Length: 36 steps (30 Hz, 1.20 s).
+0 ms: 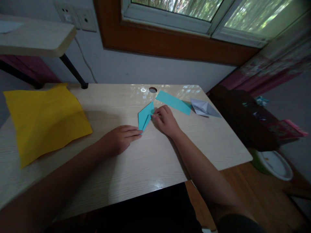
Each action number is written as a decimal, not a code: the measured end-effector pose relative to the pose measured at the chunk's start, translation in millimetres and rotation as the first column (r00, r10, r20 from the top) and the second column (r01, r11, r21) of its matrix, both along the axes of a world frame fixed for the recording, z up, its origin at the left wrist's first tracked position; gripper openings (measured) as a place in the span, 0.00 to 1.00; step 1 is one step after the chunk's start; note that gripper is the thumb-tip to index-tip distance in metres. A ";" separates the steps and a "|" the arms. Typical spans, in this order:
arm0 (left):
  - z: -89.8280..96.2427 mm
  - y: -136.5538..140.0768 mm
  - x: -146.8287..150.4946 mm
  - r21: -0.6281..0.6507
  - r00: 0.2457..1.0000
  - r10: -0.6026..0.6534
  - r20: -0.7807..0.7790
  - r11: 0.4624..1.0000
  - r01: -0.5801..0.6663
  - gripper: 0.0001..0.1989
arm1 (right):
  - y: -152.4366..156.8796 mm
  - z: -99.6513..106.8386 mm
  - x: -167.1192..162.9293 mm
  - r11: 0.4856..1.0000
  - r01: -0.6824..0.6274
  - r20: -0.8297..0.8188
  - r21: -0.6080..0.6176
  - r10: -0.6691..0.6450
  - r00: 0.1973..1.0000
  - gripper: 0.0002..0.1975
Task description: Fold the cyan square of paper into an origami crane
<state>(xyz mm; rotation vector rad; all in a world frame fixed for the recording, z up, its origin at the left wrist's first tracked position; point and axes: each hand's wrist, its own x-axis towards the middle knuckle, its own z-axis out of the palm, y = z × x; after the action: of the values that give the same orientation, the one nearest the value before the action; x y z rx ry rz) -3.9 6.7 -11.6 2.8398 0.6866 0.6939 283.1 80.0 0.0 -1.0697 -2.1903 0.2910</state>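
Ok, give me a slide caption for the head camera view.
Left hand and right hand at a folded blue paper on a desk, yellow sheet left, blue strip beyond.

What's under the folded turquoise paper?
Wood-grain tabletop shows around the folded turquoise paper, with the left hand at its near tip and the right hand at its right side. What lies directly beneath is covered.

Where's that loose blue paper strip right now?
In the head view, the blue strip lies right of centre on the table, beyond the right hand, its right end close beside the folded white paper.
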 end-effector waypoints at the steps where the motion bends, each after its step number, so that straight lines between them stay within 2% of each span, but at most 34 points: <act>1: -0.2 -0.7 0.4 0.004 1.000 0.011 -0.009 1.000 -0.011 0.23 | -2.8 2.0 -3.2 0.998 -0.054 0.021 -0.019 0.055 0.998 0.07; 4: -0.7 -2.1 1.0 0.021 0.998 0.042 -0.045 0.999 -0.042 0.24 | -9.3 5.3 -12.7 0.988 -0.144 0.104 -0.056 0.149 0.983 0.11; 8: -1.2 -0.6 0.5 0.013 0.998 0.041 -0.045 0.999 -0.041 0.24 | -11.4 4.5 -19.3 0.987 -0.137 0.206 -0.080 0.150 0.967 0.13; 18: 3.2 3.0 -4.1 -0.093 0.995 -0.032 0.095 0.995 0.041 0.25 | -10.4 3.7 -20.6 0.989 -0.112 0.221 -0.096 0.131 0.967 0.13; 25: 12.5 -0.5 -2.0 -0.088 0.997 0.020 0.078 0.996 -0.013 0.24 | -10.9 3.9 -21.6 0.989 -0.111 0.240 -0.100 0.132 0.962 0.14; 32: 3.6 -2.3 2.3 -0.024 0.999 0.048 0.003 0.999 -0.048 0.25 | -13.7 9.1 -22.9 0.985 -0.127 0.233 -0.115 0.151 0.961 0.15; 36: 2.0 -1.2 3.6 -0.016 0.998 0.061 -0.012 0.998 -0.061 0.23 | -6.6 3.8 -24.0 0.988 -0.108 0.179 -0.114 0.127 0.976 0.11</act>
<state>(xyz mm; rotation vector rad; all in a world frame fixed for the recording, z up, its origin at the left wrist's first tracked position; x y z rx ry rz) -0.3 5.5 -9.6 2.8206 0.7803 0.6778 259.1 73.4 3.8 -1.0615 -2.4340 0.3749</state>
